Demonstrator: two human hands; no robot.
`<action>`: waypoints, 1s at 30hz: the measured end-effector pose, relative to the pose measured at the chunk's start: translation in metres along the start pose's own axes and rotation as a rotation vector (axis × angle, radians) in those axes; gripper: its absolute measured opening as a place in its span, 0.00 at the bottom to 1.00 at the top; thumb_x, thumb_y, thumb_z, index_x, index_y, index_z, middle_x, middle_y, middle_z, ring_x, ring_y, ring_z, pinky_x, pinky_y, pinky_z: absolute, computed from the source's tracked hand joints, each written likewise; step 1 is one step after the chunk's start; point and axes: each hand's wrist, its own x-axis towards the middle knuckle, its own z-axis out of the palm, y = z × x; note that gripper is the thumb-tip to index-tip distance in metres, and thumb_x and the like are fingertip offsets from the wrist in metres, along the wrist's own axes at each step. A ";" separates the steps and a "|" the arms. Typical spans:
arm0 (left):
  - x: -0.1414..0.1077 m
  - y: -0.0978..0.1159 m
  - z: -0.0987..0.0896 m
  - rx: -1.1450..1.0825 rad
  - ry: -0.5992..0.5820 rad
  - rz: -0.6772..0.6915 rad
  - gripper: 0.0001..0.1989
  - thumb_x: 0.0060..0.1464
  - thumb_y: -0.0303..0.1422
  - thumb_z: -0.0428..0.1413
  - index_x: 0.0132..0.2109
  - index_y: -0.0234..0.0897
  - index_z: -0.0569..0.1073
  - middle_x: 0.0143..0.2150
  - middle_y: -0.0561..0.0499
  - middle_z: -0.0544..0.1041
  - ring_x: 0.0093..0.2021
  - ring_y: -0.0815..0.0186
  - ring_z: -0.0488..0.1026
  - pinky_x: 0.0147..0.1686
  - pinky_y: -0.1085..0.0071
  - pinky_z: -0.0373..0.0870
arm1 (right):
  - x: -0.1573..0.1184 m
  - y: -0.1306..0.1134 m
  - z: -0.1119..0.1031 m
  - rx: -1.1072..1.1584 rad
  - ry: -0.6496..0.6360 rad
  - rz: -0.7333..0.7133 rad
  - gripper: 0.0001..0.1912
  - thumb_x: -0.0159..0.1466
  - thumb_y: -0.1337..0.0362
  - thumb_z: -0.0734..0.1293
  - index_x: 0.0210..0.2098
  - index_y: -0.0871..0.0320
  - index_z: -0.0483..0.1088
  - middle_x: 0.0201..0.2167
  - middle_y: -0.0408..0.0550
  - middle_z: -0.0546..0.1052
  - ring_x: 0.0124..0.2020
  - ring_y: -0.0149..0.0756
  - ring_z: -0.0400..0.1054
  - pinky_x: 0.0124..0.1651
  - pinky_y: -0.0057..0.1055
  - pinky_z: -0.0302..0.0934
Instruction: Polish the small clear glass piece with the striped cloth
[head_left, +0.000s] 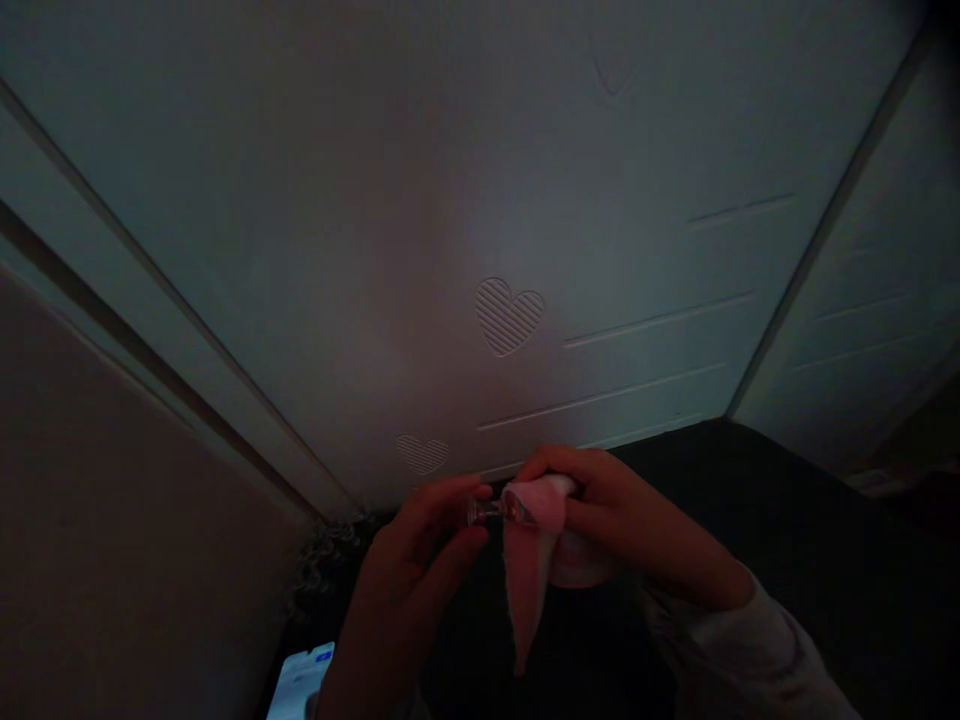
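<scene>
A small clear object with a round, disc-like end (477,511) and a narrow stem lies between my two hands. It looks like glass or clear plastic, and I cannot make out its exact kind in the dim light. My left hand (416,555) has its thumb and fingers closed around the disc-like end. In my right hand (600,500) is a pink and white cloth (527,575), gripped and wrapped round the other end of the clear object. One pointed corner of the cloth hangs down, and another fold bulges below my right palm.
A pale panel (420,230) with embossed hearts and lines rises in front. The dark surface (787,530) spreads beneath my hands. A lit phone (300,685) is at lower left, partly behind my left wrist. Dark frilly trim (322,560) runs along the left edge.
</scene>
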 end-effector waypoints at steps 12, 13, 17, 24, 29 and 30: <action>0.007 -0.002 0.006 0.092 0.101 -0.057 0.20 0.57 0.47 0.53 0.47 0.37 0.78 0.31 0.50 0.80 0.32 0.64 0.76 0.33 0.71 0.71 | 0.002 0.000 0.001 -0.050 0.054 -0.010 0.06 0.55 0.71 0.64 0.30 0.59 0.73 0.26 0.43 0.76 0.28 0.33 0.67 0.30 0.25 0.56; 0.008 -0.002 0.007 0.128 0.110 -0.052 0.20 0.58 0.46 0.52 0.45 0.36 0.78 0.28 0.51 0.79 0.30 0.64 0.75 0.31 0.71 0.70 | 0.002 0.000 0.001 -0.059 0.055 -0.009 0.06 0.54 0.72 0.64 0.29 0.59 0.73 0.26 0.43 0.76 0.28 0.32 0.67 0.30 0.25 0.56; 0.010 -0.001 0.010 0.158 0.067 -0.041 0.15 0.57 0.41 0.52 0.42 0.36 0.78 0.25 0.52 0.76 0.28 0.65 0.73 0.29 0.72 0.67 | 0.001 -0.001 -0.001 -0.050 0.068 -0.007 0.06 0.54 0.71 0.64 0.29 0.59 0.73 0.26 0.43 0.76 0.28 0.33 0.67 0.30 0.26 0.56; 0.008 -0.002 0.008 0.052 -0.002 -0.054 0.13 0.55 0.38 0.56 0.45 0.40 0.77 0.32 0.51 0.78 0.33 0.64 0.75 0.34 0.72 0.70 | 0.001 0.001 -0.001 -0.018 0.084 0.010 0.09 0.53 0.73 0.62 0.30 0.59 0.72 0.27 0.43 0.75 0.28 0.34 0.67 0.30 0.26 0.57; 0.008 -0.004 0.009 -0.087 0.006 -0.107 0.20 0.52 0.36 0.60 0.53 0.39 0.72 0.36 0.50 0.81 0.36 0.64 0.77 0.38 0.71 0.73 | 0.000 0.003 -0.003 0.006 0.060 0.023 0.08 0.53 0.72 0.63 0.31 0.59 0.72 0.27 0.43 0.75 0.29 0.33 0.66 0.31 0.26 0.56; 0.008 -0.005 0.008 -0.112 -0.006 -0.117 0.20 0.52 0.36 0.60 0.53 0.39 0.72 0.39 0.50 0.82 0.38 0.64 0.78 0.40 0.71 0.73 | 0.000 0.004 -0.003 0.014 0.056 0.027 0.08 0.53 0.72 0.63 0.31 0.59 0.72 0.27 0.43 0.75 0.29 0.33 0.66 0.31 0.26 0.56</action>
